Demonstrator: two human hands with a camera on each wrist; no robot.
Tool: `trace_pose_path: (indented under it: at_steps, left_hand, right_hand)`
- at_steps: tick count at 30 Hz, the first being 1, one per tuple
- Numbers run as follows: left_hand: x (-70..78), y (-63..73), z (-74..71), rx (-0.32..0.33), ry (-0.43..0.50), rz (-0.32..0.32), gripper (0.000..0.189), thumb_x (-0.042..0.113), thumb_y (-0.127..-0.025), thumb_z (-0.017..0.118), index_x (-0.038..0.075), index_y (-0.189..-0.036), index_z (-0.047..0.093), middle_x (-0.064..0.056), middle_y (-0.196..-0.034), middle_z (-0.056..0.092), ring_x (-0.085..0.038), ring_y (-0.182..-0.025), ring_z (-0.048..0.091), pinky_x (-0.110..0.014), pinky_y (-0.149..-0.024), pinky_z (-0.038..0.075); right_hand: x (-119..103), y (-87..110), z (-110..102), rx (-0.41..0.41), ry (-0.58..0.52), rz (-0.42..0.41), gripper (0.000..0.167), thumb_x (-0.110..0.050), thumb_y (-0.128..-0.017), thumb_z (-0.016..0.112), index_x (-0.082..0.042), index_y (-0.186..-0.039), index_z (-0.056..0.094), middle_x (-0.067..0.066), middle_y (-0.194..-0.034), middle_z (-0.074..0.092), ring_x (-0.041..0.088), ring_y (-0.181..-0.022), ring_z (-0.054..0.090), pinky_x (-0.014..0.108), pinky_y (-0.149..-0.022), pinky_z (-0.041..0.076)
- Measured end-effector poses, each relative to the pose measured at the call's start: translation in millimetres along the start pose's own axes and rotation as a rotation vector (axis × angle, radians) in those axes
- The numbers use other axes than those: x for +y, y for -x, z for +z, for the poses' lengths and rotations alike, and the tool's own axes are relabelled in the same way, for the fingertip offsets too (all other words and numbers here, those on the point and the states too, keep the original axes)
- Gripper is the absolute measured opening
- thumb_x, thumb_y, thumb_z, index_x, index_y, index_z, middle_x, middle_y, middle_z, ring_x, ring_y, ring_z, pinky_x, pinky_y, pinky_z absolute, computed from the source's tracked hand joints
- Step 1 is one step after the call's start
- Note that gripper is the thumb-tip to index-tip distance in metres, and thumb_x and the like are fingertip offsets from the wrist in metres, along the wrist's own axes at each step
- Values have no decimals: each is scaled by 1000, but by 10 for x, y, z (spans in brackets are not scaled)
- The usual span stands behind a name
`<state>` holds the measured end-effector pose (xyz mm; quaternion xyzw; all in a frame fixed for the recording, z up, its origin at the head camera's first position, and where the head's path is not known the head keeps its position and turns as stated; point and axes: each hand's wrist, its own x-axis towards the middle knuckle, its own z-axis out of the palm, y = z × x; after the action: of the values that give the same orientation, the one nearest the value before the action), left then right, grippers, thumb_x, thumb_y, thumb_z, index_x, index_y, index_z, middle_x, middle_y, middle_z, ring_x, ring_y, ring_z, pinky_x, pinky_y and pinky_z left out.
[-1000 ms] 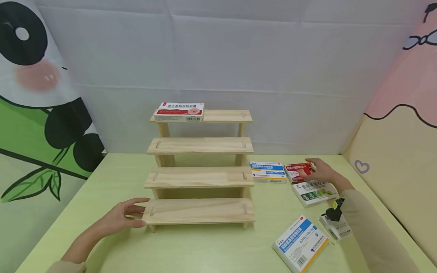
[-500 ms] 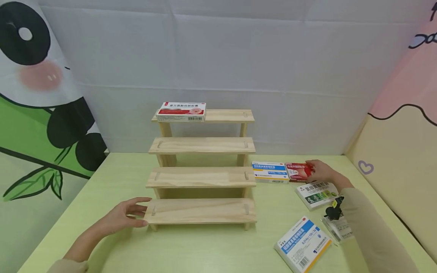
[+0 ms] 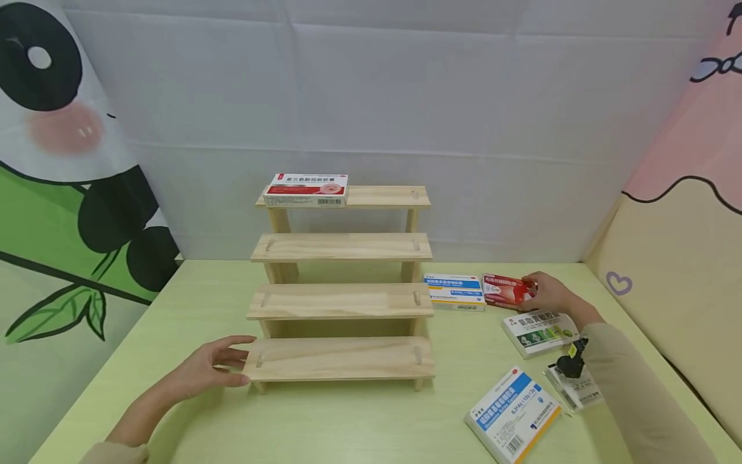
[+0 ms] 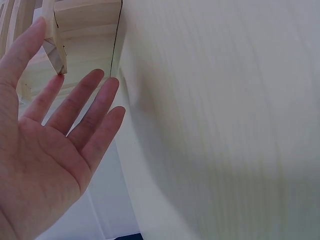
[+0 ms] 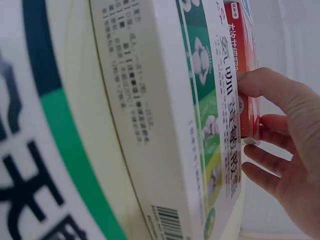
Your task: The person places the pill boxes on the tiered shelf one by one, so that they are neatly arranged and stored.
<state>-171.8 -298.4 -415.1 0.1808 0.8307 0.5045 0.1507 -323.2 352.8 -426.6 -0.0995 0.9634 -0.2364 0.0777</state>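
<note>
At the right, my right hand (image 3: 551, 298) pinches the end of a red medicine box (image 3: 504, 290); in the right wrist view the thumb lies on its printed face, fingers at its end and side. Left of it lies a blue-and-white medicine box (image 3: 454, 292). A white-and-green medicine box (image 3: 540, 332) sits just in front of the red one. My left hand (image 3: 203, 370) is beside the lowest board of a wooden four-step display stand (image 3: 339, 359). Its fingers are extended; thumb and index tips stand at the board's end corners in the left wrist view.
A white-and-red medicine box (image 3: 305, 190) lies on the left of the top step. On the tabletop (image 3: 313, 428), a larger blue-and-white box (image 3: 513, 415) lies at front right. Another small box (image 3: 576, 390) is partly hidden by the right sleeve. A white cloth backdrop (image 3: 371, 116) rises behind.
The red box has swung from a slant over the white-and-green box into line with the blue-and-white one, then tipped slightly. The right hand moved slightly rightward; the left hand has stayed put.
</note>
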Motion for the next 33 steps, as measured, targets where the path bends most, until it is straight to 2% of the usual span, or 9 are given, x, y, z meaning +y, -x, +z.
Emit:
trace_pose_path:
  at_steps: [4,13,20,26,33]
  left_hand:
    - [6,11,4,4,8,-13,67,10,-78,70,-13,-130,34,-36,-117,49,6,-93,55,-26,-73,50]
    - [8,-5,-1,-9,17,8,67,9,-79,69,-13,-130,33,-35,-116,50,3,-93,56,-27,-72,50]
    - [-1,-1,-2,-6,19,5,67,8,-78,70,-14,-130,34,-36,-116,49,4,-93,56,-27,-73,50]
    - [12,16,0,-7,30,-6,67,8,-79,69,-14,-130,32,-37,-117,48,4,-93,56,-27,-72,50]
    - [12,15,7,-7,18,13,66,8,-79,68,-15,-130,32,-37,-116,49,5,-93,56,-26,-73,50]
  right_hand:
    - [-27,24,-5,20,23,1,74,-27,-72,74,12,-125,41,32,-122,42,41,-103,43,56,-86,39]
    - [-129,105,-70,65,58,-24,74,-27,-71,75,13,-124,42,32,-121,43,43,-105,43,57,-87,38]
    - [-162,149,-164,97,94,-82,70,-26,-72,73,15,-121,45,32,-118,46,41,-100,46,55,-84,40]
    - [-183,203,-260,115,82,-90,71,-29,-73,74,15,-121,45,31,-117,46,38,-97,47,51,-80,44]
    - [-219,306,-386,175,113,-116,71,-30,-72,74,15,-119,47,30,-114,49,37,-94,48,50,-77,44]
